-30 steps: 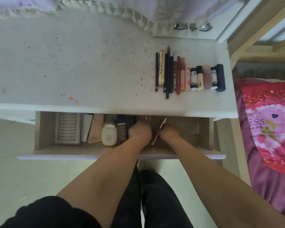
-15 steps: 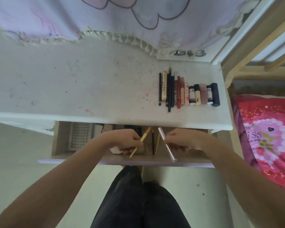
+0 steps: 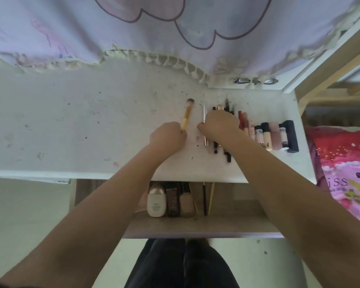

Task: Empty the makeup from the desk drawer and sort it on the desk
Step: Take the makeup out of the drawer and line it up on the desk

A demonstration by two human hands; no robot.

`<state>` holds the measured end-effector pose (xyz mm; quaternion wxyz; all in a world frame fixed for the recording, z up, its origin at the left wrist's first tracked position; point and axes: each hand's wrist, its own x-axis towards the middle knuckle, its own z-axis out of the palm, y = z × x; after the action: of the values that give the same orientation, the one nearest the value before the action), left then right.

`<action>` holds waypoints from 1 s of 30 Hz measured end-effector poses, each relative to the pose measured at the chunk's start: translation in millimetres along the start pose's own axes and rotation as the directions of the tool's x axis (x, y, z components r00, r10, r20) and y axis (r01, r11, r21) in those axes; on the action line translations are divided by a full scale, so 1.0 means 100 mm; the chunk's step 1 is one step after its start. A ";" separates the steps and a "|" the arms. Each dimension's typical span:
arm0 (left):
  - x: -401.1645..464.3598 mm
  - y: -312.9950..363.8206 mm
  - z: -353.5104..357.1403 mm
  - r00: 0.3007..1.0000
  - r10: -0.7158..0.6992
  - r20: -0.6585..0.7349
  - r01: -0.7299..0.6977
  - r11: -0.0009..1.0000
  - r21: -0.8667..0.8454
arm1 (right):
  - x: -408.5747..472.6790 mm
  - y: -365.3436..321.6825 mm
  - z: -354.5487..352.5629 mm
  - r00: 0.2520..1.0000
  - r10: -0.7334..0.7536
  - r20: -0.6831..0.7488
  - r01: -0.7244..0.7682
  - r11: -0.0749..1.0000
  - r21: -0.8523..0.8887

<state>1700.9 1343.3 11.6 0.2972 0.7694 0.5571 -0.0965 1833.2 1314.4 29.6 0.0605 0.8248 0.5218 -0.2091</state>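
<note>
Desk (image 3: 75, 125) now under both my hands, up from drawer (image 3: 233, 227) half second ago. Left hand (image 3: 167, 136) grips yellow brush (image 3: 186, 117), left of sorted row (image 3: 266, 136). Right hand (image 3: 218, 126) pinches silver tool (image 3: 204, 113) beside row. Bottles remain in drawer; more trips, I judge.

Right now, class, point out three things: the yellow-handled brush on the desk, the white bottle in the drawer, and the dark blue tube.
yellow-handled brush (image 3: 187, 116): head view, on its handle.
white bottle (image 3: 156, 203): head view, on its body.
dark blue tube (image 3: 291, 135): head view, mid-length.
</note>
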 end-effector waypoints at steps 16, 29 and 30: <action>-0.79 -0.08 0.49 0.921 0.377 -0.102 -0.383 0.923 -0.042 | -1.10 0.63 0.34 0.964 -0.215 0.155 0.146 0.918 0.370; -0.39 0.11 1.91 0.986 -0.076 0.149 0.076 0.997 0.005 | -0.90 0.69 1.78 0.952 0.180 0.249 -0.249 0.926 0.283; -0.40 0.10 1.92 0.988 -0.078 0.135 0.075 0.997 0.027 | -0.89 0.72 1.79 0.948 0.188 0.258 -0.260 0.922 0.286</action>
<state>1730.4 1201.1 -120.6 0.3220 0.7423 0.5637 -0.1660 1813.9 1151.2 -104.4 0.0102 0.8491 0.3729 -0.3741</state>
